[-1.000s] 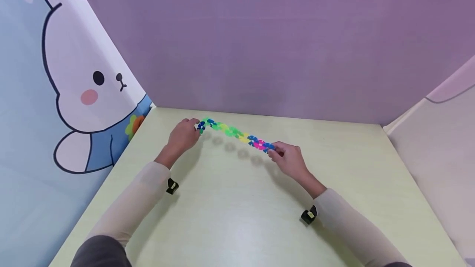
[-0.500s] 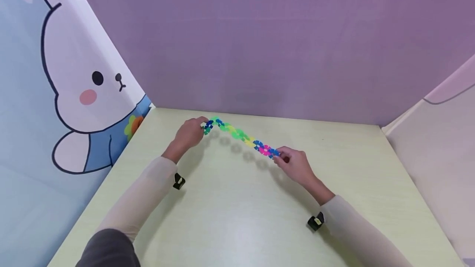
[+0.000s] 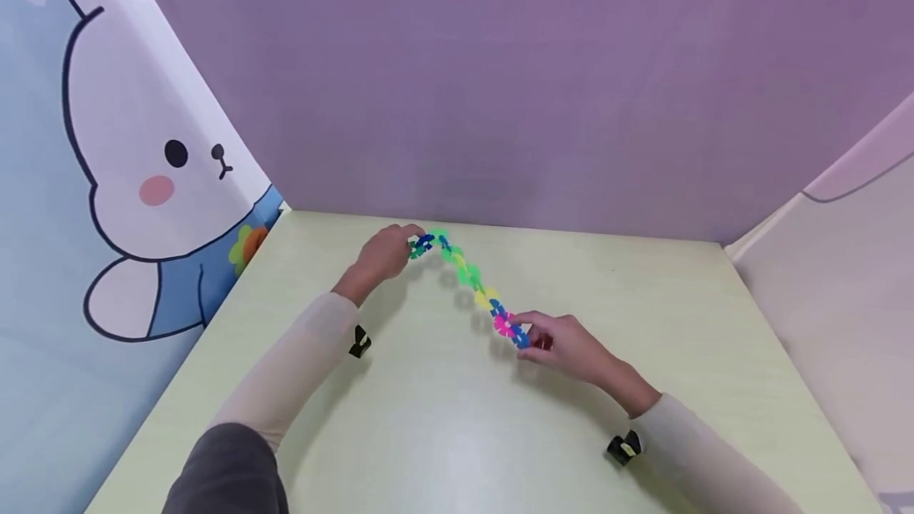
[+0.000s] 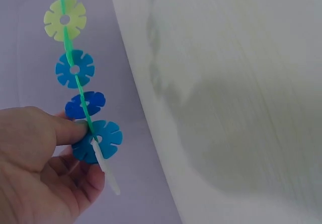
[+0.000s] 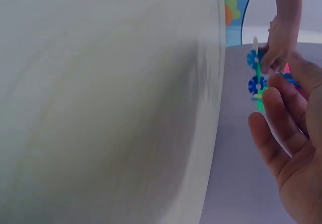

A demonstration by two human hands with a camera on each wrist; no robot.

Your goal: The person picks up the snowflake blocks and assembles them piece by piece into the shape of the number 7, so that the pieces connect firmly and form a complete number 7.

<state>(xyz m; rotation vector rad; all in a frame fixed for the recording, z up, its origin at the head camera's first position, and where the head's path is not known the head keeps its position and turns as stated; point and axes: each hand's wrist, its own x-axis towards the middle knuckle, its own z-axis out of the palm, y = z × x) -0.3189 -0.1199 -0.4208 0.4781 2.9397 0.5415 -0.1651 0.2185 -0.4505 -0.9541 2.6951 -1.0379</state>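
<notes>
A chain of interlocking snowflake discs point(image 3: 469, 274) in blue, green, yellow and pink stretches between both hands over the table. At its far left end my left hand point(image 3: 387, 252) pinches a blue disc point(image 4: 111, 133) between thumb and fingers. A white disc point(image 4: 106, 168) stands edge-on at that tip in the left wrist view. My right hand point(image 3: 567, 346) holds the near right end, where a blue disc point(image 3: 521, 337) sits beside a pink disc point(image 3: 503, 324). In the right wrist view the fingers of the right hand point(image 5: 302, 128) hide most of that end.
The pale wooden table point(image 3: 428, 419) carries the shadows of the chain and arms. Behind it stands a purple fabric wall point(image 3: 500, 86). A bunny-print cloth point(image 3: 157, 284) borders the left side, and a pale cloth point(image 3: 842, 300) the right.
Both hands have shifted right, and my right hand has come nearer the body. The chain now slants more steeply, with its right end lower in the head view.
</notes>
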